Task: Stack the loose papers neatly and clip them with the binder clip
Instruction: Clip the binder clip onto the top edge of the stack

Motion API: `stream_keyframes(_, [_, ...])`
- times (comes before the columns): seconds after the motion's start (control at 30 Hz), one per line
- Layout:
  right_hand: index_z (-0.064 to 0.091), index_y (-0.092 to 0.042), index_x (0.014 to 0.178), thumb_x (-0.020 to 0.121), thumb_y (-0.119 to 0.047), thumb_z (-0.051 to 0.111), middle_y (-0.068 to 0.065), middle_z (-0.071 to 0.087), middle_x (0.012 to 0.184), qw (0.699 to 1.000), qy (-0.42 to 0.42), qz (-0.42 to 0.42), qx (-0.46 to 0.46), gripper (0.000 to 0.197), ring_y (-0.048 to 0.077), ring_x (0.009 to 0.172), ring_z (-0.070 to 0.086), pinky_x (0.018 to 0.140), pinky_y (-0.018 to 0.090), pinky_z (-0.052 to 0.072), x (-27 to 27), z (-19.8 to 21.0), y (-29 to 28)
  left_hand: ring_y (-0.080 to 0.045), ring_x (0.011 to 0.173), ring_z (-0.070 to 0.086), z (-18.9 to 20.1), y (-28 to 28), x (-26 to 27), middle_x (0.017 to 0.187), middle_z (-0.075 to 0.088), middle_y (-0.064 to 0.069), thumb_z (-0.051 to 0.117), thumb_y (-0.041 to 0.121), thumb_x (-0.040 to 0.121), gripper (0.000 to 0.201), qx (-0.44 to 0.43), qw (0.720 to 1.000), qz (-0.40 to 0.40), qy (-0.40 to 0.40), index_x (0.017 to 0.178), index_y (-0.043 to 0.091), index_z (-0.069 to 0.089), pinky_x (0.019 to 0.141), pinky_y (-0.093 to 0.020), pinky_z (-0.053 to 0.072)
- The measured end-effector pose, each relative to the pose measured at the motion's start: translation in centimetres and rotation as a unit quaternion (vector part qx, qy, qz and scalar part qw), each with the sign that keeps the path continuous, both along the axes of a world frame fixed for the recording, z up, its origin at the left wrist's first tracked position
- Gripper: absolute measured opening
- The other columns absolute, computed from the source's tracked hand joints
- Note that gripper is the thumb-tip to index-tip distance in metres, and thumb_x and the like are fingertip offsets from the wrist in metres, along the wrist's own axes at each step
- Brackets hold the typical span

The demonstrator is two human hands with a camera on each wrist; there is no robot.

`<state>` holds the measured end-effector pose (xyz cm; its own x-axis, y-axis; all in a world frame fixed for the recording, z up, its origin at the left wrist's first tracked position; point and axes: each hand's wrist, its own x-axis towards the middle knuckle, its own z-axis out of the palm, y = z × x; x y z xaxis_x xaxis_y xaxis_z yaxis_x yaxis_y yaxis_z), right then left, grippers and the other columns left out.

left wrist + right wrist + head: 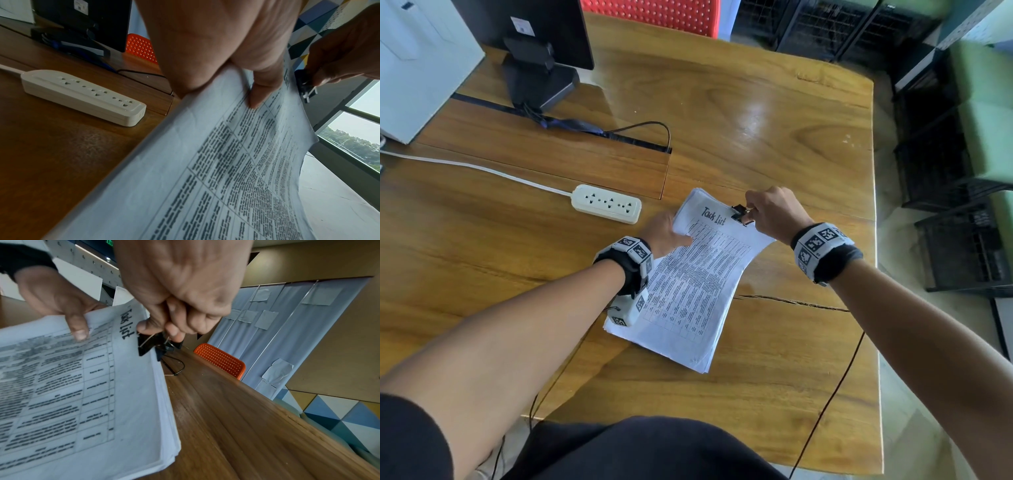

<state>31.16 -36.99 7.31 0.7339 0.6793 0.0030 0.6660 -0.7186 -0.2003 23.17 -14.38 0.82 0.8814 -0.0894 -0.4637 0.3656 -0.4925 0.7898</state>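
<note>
A stack of printed papers (695, 281) headed "Task List" is held tilted above the wooden table (774, 137). My left hand (666, 233) grips its left edge near the top, thumb on the top sheet (226, 162) and fingers underneath. A black binder clip (740, 214) sits on the top edge of the papers (92, 394). My right hand (770, 212) pinches the clip's wire handles (152, 342) between thumb and fingers. In the left wrist view the clip (305, 86) shows at the sheet's far edge.
A white power strip (606, 203) with its cord lies on the table left of the papers. A monitor stand (537, 78) and cables stand at the back left. A red chair (654, 13) is behind the table. Black crates (955, 246) line the floor at the right.
</note>
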Motion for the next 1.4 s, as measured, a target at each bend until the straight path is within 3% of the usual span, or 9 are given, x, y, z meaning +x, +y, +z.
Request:
stream_keyframes(0.1, [0.053, 0.0, 0.06, 0.077, 0.008, 0.067, 0.008, 0.063, 0.049, 1.0, -0.021, -0.004, 0.002, 0.023, 0.027, 0.046, 0.064, 0.044, 0.023, 0.04, -0.5, -0.5, 0.2, -0.028, 0.086, 0.071, -0.1, 0.0, 0.0, 0.095, 0.074, -0.011, 0.075, 0.018, 0.075, 0.02, 0.004, 1.0, 0.005, 0.01, 0.094, 0.013, 0.069, 0.081, -0.048, 0.059])
stream_keyframes(0.27, [0.052, -0.001, 0.06, 0.076, 0.009, 0.068, 0.007, 0.064, 0.049, 0.999, -0.033, 0.005, 0.016, 0.025, 0.024, 0.045, 0.063, 0.044, 0.02, 0.036, -0.9, -0.5, 0.3, -0.027, 0.088, 0.071, 0.5, 0.0, -0.2, 0.097, 0.073, -0.011, 0.073, 0.016, 0.078, 0.016, 0.005, 1.0, -0.004, 0.003, 0.091, 0.021, 0.066, 0.082, -0.046, 0.059])
stream_keyframes(0.4, [0.059, 0.001, 0.064, 0.074, 0.01, 0.067, 0.008, 0.066, 0.05, 0.999, -0.024, 0.028, 0.008, 0.016, 0.027, 0.048, 0.065, 0.042, 0.028, 0.049, -0.3, -0.2, 0.1, -0.029, 0.086, 0.071, 0.7, 0.0, -0.3, 0.096, 0.073, -0.011, 0.073, 0.013, 0.08, 0.015, 0.009, 1.0, -0.026, -0.01, 0.091, 0.021, 0.066, 0.079, -0.046, 0.059])
stream_keyframes(0.53, [0.062, 0.0, 0.068, 0.072, 0.011, 0.068, 0.01, 0.067, 0.053, 0.999, 0.006, 0.045, -0.011, 0.013, 0.029, 0.05, 0.065, 0.049, 0.026, 0.047, 0.6, 0.5, 0.0, -0.029, 0.083, 0.071, 1.1, 0.1, -0.3, 0.097, 0.073, -0.012, 0.072, 0.013, 0.081, 0.018, 0.018, 0.999, -0.046, -0.013, 0.087, 0.026, 0.062, 0.074, -0.045, 0.06])
stream_keyframes(0.63, [0.064, -0.001, 0.069, 0.074, 0.008, 0.07, 0.013, 0.067, 0.055, 0.998, 0.013, 0.058, -0.023, 0.011, 0.03, 0.051, 0.064, 0.05, 0.029, 0.051, 0.9, 1.1, 0.0, -0.03, 0.084, 0.072, 1.2, 0.2, -0.3, 0.098, 0.073, -0.012, 0.072, 0.013, 0.081, 0.017, 0.009, 0.999, -0.039, -0.005, 0.096, 0.019, 0.066, 0.075, -0.047, 0.06])
stream_keyframes(0.87, [0.055, 0.0, 0.061, 0.071, 0.013, 0.068, 0.007, 0.062, 0.046, 0.999, -0.042, 0.028, 0.002, 0.021, 0.024, 0.04, 0.06, 0.047, 0.02, 0.036, -0.8, 1.3, 0.7, -0.035, 0.09, 0.069, 2.5, -0.2, 0.0, 0.101, 0.07, -0.018, 0.068, 0.004, 0.082, 0.022, -0.026, 0.999, -0.025, -0.012, 0.104, 0.01, 0.064, 0.078, -0.045, 0.059])
stream_keyframes(1.1, [0.054, -0.001, 0.064, 0.07, 0.012, 0.069, 0.007, 0.059, 0.046, 0.995, -0.073, -0.051, 0.033, 0.021, 0.023, 0.037, 0.055, 0.042, 0.021, 0.039, -2.4, 0.3, 1.0, -0.026, 0.099, 0.066, 2.4, -0.5, -0.1, 0.108, 0.07, -0.006, 0.071, 0.018, 0.081, 0.029, -0.013, 0.998, -0.057, 0.004, 0.108, 0.021, 0.061, 0.088, -0.045, 0.056])
stream_keyframes(1.3, [0.057, -0.003, 0.064, 0.071, 0.003, 0.076, 0.006, 0.061, 0.046, 0.998, -0.052, 0.014, 0.027, 0.022, 0.024, 0.038, 0.056, 0.044, 0.02, 0.035, -1.9, 1.2, 0.1, -0.023, 0.094, 0.067, 2.3, 0.0, -0.2, 0.094, 0.065, 0.005, 0.069, 0.02, 0.082, 0.035, 0.027, 0.993, -0.113, 0.001, 0.116, 0.026, 0.06, 0.086, -0.044, 0.057])
stream_keyframes(1.4, [0.059, -0.002, 0.063, 0.068, 0.009, 0.071, 0.006, 0.062, 0.047, 0.998, -0.035, 0.046, 0.011, 0.018, 0.027, 0.041, 0.059, 0.041, 0.025, 0.045, -1.1, 1.3, -0.2, -0.024, 0.092, 0.068, 2.3, 0.3, -0.2, 0.087, 0.063, 0.012, 0.068, 0.019, 0.081, 0.033, 0.027, 0.991, -0.134, -0.004, 0.109, 0.036, 0.059, 0.083, -0.047, 0.058])
